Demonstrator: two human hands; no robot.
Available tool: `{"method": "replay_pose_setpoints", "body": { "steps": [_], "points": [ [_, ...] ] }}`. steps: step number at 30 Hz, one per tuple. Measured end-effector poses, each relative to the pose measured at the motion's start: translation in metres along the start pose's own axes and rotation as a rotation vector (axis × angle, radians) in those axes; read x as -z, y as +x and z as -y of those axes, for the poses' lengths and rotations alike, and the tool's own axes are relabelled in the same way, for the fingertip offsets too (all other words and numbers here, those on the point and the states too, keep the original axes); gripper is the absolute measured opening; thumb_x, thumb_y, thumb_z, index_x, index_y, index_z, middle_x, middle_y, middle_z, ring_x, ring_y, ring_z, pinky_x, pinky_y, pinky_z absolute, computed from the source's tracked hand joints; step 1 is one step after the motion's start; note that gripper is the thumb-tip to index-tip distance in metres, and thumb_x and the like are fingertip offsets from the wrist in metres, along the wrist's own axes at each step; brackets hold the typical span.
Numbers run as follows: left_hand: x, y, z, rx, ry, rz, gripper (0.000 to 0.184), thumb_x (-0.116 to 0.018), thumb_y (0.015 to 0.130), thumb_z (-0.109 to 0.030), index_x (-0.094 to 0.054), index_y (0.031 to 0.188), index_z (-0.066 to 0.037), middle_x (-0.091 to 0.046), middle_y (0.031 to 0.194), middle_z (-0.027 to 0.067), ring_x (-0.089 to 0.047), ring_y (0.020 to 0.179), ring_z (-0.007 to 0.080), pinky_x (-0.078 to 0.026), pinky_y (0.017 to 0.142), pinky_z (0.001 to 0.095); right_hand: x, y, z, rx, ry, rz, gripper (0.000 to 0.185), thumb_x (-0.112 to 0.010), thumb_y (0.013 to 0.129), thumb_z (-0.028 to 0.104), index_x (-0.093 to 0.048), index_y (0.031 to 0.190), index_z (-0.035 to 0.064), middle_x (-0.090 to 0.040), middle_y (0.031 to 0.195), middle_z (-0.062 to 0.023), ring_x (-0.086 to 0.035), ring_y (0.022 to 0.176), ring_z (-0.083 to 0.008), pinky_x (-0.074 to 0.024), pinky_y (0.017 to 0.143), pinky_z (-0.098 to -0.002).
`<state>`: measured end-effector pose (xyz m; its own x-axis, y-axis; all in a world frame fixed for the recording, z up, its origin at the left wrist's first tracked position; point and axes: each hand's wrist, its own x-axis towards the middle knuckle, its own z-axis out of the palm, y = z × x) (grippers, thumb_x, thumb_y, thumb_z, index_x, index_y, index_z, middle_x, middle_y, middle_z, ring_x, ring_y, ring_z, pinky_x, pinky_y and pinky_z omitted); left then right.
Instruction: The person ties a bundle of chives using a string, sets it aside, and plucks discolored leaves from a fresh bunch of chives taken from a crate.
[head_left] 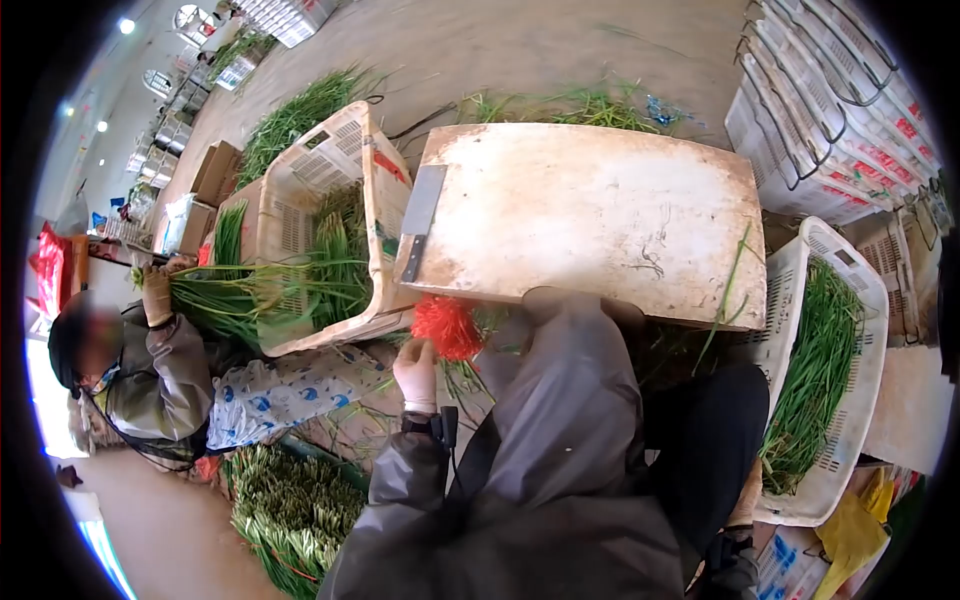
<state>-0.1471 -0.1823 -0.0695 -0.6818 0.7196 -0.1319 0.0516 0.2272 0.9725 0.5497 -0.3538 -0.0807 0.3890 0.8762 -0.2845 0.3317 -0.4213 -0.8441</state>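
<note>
Left hand [415, 378] at the red strand bundle [447, 328], below the board's near left corner.
Left fingers bent together, hold unclear; right hand [744, 497] mostly hidden beside the knee, grip cannot be told. Cleaver [424, 205] lies along the left edge of the board [590, 215]. Left crate [376, 225], tilted, contains green stalks [340, 250]; right crate [843, 465] contains cut greens [815, 375]. Stacked crates [825, 115] stand beyond; a co-worker [165, 385] handles stalks at left.

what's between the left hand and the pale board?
The bunch of red strands, just off the board's near-left corner, as the head view shows. Whether the left hand touches it, I can't tell.
</note>
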Motion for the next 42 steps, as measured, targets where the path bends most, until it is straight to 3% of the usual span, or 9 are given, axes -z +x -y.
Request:
{"method": "replay_pose_setpoints", "body": {
  "steps": [5,7,9,15,25,31,36,39,42],
  "points": [
    [0.010,0.003,0.046,-0.104,0.198,-0.039,0.017,-0.072,0.091,-0.008,-0.071,0.104,0.003,-0.072,0.087,0.0053,-0.066,0.077,0.0119,-0.053,0.071,0.0260,-0.004,0.006,0.014,-0.023,-0.047,-0.013,0.055,-0.057,0.101,0.022,-0.044,0.145,-0.0091,-0.060,0.139,-0.0241,-0.056,0.129,-0.0311,-0.0433,0.108,-0.0372],
    [0.009,0.003,0.052,-0.139,0.301,-0.059,0.018,-0.074,0.090,-0.009,-0.072,0.104,0.003,-0.072,0.089,0.0050,-0.065,0.077,0.0113,-0.053,0.072,0.0253,-0.007,0.007,0.023,-0.081,0.131,0.006,0.049,-0.052,0.104,0.021,-0.047,0.144,-0.0070,-0.060,0.139,-0.0210,-0.057,0.128,-0.0288,-0.0442,0.106,-0.0354],
    [0.006,-0.001,0.050,-0.117,0.418,-0.075,0.020,-0.076,0.088,-0.009,-0.072,0.105,0.002,-0.072,0.090,0.0057,-0.066,0.079,0.0118,-0.053,0.074,0.0259,-0.013,0.005,0.042,-0.253,0.582,0.026,0.044,-0.046,0.107,0.022,-0.049,0.143,-0.0042,-0.060,0.139,-0.0174,-0.058,0.126,-0.0263,-0.0449,0.105,-0.0333],
    [0.009,-0.004,0.065,-0.125,0.418,-0.074,0.028,-0.078,0.083,-0.011,-0.071,0.107,0.002,-0.072,0.088,0.0058,-0.066,0.078,0.0131,-0.053,0.074,0.0273,-0.011,0.012,0.022,-0.362,0.885,-0.009,0.044,-0.040,0.110,0.028,-0.053,0.143,-0.0001,-0.061,0.137,-0.0125,-0.059,0.121,-0.0236,-0.0467,0.105,-0.0325],
    [-0.006,-0.002,0.044,-0.153,0.598,-0.057,0.027,-0.078,0.082,-0.014,-0.074,0.102,0.002,-0.073,0.081,0.0083,-0.066,0.073,0.0154,-0.053,0.070,0.0291,-0.017,0.008,0.043,-0.394,0.801,-0.101,0.047,-0.046,0.109,0.032,-0.059,0.136,-0.0035,-0.066,0.129,-0.0117,-0.063,0.115,-0.0237,-0.0490,0.102,-0.0320],
    [-0.004,0.008,0.065,-0.111,0.412,-0.087,0.018,-0.076,0.086,-0.012,-0.075,0.095,0.003,-0.074,0.080,0.0103,-0.066,0.073,0.0128,-0.053,0.069,0.0285,-0.010,0.012,0.017,-0.361,0.803,-0.132,0.046,-0.048,0.108,0.034,-0.061,0.133,-0.0034,-0.067,0.127,-0.0109,-0.063,0.112,-0.0231,-0.0496,0.100,-0.0316],
    [-0.004,0.011,0.050,-0.112,0.367,-0.035,0.016,-0.075,0.088,-0.012,-0.074,0.093,0.003,-0.070,0.076,0.0040,-0.062,0.069,0.0103,-0.050,0.065,0.0263,-0.014,0.012,0.020,-0.425,0.939,-0.169,0.047,-0.051,0.107,0.034,-0.061,0.135,-0.0032,-0.067,0.127,-0.0110,-0.064,0.110,-0.0228,-0.0500,0.099,-0.0315],
    [-0.011,0.008,0.002,0.007,0.126,0.012,0.012,-0.073,0.091,-0.012,-0.072,0.088,-0.001,-0.064,0.071,-0.0007,-0.053,0.061,0.0069,-0.044,0.059,0.0232,-0.020,0.008,0.034,-0.412,1.001,-0.126,0.048,-0.052,0.107,0.034,-0.060,0.135,-0.0033,-0.067,0.127,-0.0100,-0.064,0.110,-0.0217,-0.0500,0.098,-0.0309],
    [-0.020,0.000,-0.080,0.072,-0.142,0.164,0.013,-0.071,0.094,-0.014,-0.069,0.083,-0.006,-0.057,0.065,-0.0023,-0.048,0.056,0.0068,-0.040,0.056,0.0221,-0.014,0.012,0.025,-0.379,0.718,-0.181,0.046,-0.052,0.107,0.034,-0.061,0.136,-0.0011,-0.068,0.126,-0.0103,-0.063,0.110,-0.0218,-0.0495,0.098,-0.0320]
  ]
}}
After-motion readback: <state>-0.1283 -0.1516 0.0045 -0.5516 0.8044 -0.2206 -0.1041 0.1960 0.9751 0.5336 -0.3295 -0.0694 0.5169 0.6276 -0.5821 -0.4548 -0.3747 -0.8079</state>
